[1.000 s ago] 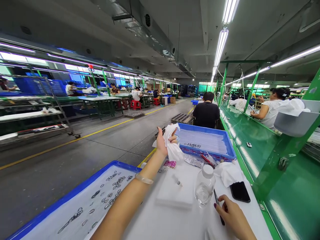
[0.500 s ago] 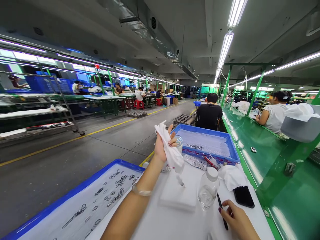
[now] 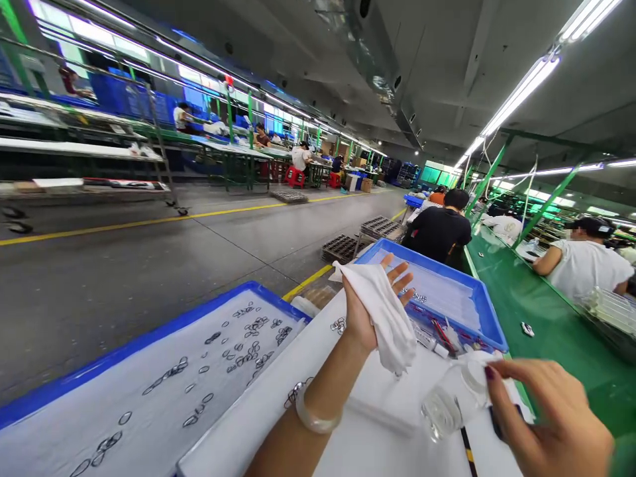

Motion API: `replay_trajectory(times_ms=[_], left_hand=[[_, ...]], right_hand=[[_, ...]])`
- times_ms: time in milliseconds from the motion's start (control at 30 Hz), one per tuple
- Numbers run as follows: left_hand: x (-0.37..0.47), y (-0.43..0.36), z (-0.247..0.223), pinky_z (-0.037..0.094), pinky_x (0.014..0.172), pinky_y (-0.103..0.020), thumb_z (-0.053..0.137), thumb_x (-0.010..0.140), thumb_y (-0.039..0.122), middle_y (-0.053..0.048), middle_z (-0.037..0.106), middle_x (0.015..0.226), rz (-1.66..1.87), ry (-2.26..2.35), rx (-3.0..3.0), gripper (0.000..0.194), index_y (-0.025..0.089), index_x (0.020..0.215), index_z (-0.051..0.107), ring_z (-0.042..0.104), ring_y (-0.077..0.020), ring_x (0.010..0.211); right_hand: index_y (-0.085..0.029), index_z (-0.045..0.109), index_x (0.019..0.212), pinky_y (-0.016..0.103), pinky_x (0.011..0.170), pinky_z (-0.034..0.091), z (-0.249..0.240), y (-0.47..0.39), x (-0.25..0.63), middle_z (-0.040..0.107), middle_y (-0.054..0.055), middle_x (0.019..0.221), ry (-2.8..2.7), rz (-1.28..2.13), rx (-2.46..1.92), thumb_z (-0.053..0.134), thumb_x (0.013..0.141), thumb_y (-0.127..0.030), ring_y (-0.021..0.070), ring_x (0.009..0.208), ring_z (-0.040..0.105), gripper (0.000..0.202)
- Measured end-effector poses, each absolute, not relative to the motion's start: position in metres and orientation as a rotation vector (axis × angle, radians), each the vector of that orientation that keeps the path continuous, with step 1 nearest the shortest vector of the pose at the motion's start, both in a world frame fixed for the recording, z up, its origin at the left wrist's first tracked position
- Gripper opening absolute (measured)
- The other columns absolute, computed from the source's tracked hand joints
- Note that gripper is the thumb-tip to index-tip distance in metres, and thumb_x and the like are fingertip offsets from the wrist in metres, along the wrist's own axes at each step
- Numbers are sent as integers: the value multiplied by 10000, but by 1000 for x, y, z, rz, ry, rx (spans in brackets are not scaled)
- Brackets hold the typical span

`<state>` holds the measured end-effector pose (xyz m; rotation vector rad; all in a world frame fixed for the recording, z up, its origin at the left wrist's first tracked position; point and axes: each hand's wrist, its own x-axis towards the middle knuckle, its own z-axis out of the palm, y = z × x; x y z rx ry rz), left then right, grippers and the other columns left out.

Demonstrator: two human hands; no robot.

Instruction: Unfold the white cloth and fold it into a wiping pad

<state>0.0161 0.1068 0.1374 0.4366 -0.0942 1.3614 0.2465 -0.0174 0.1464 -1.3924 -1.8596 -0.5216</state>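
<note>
The left hand point(image 3: 365, 311) holds a white cloth point(image 3: 387, 311) with fingers spread, the right hand point(image 3: 541, 414) grips the cap of a clear bottle point(image 3: 450, 401) tipped over the table point(image 3: 348, 450), so the liquid might spill if it slips

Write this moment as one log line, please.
left hand: holds white cloth | right hand: grips clear bottle, tilted

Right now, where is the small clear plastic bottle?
In the head view the clear plastic bottle is at lower right, tilted, its white cap in the right hand, just right of the white cloth that the left hand holds.
</note>
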Motion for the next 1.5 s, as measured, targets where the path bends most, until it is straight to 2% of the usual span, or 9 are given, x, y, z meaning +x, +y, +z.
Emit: replay_trajectory(times_ms=[100, 367, 667, 900, 1067, 1167, 1267, 1367, 1500], left_hand=[[24, 104, 134, 565, 871, -349, 172, 870, 835, -96, 654, 1242, 1313, -29, 358, 851, 231, 1245, 641, 649, -235, 1069], [32, 116, 128, 581, 821, -399, 427, 861, 763, -122, 714, 1046, 1240, 185, 265, 699, 188, 1217, 603, 678, -323, 1036], [27, 122, 130, 594, 854, -359, 738, 699, 248, -65, 740, 1036, 1277, 217, 245, 318, 178, 1007, 698, 694, -289, 1039], [14, 128, 134, 584, 912, -374, 754, 722, 205, -76, 747, 1056, 1441, 264, 229, 288, 168, 1002, 700, 680, -299, 1105], [6, 130, 135, 573, 937, -362, 771, 674, 116, -68, 749, 1073, 1460, 254, 238, 334, 159, 998, 701, 685, -285, 1101], [5, 129, 134, 567, 943, -367, 798, 627, 95, -82, 756, 1026, 1397, 227, 271, 361, 139, 974, 707, 690, -297, 1083], [4, 128, 134, 568, 933, -374, 816, 633, 139, -78, 756, 986, 1358, 200, 288, 371, 136, 986, 700, 702, -301, 1049], [-2, 129, 136, 574, 907, -371, 809, 664, 156, -66, 754, 961, 1373, 161, 275, 394, 146, 1037, 684, 717, -288, 999], [-8, 133, 136, 587, 837, -323, 801, 653, 113, -47, 746, 865, 1374, 177, 171, 378, 145, 1009, 677, 736, -242, 875]], right_hand=[[-232, 625, 870, 328, 724, 366, 174, 20, 164, 660, 24, 764, -2155, -491, -1079, 552, 936, -320, 183, 718, 591, 133], [-177, 625, 813, 267, 644, 338, 198, 103, 113, 633, 16, 750, -2293, 79, -1423, 474, 836, -167, 149, 683, 552, 153], [-192, 517, 782, 246, 583, 488, 249, 143, 134, 497, -22, 616, -1616, 998, -1393, 598, 766, -315, 113, 556, 525, 148], [-197, 468, 741, 177, 413, 253, 242, 142, 143, 309, -87, 538, -1541, 1007, -1395, 684, 750, -415, 47, 428, 250, 307], [-184, 505, 752, 183, 612, 417, 238, 147, 146, 487, -33, 668, -1504, 958, -1354, 663, 747, -358, 77, 616, 475, 235], [-192, 511, 767, 250, 693, 461, 230, 146, 137, 576, 10, 723, -1525, 1030, -1358, 594, 803, -526, 141, 727, 567, 347], [-176, 566, 815, 283, 740, 460, 219, 140, 128, 640, 31, 798, -1695, 1157, -1378, 674, 744, -616, 168, 787, 592, 458], [-152, 606, 805, 296, 785, 458, 211, 139, 128, 655, 35, 795, -1759, 1162, -1418, 800, 636, -515, 171, 794, 597, 444], [-167, 596, 827, 296, 769, 469, 207, 148, 136, 645, 36, 778, -1650, 982, -1415, 700, 678, -551, 180, 804, 600, 425]])
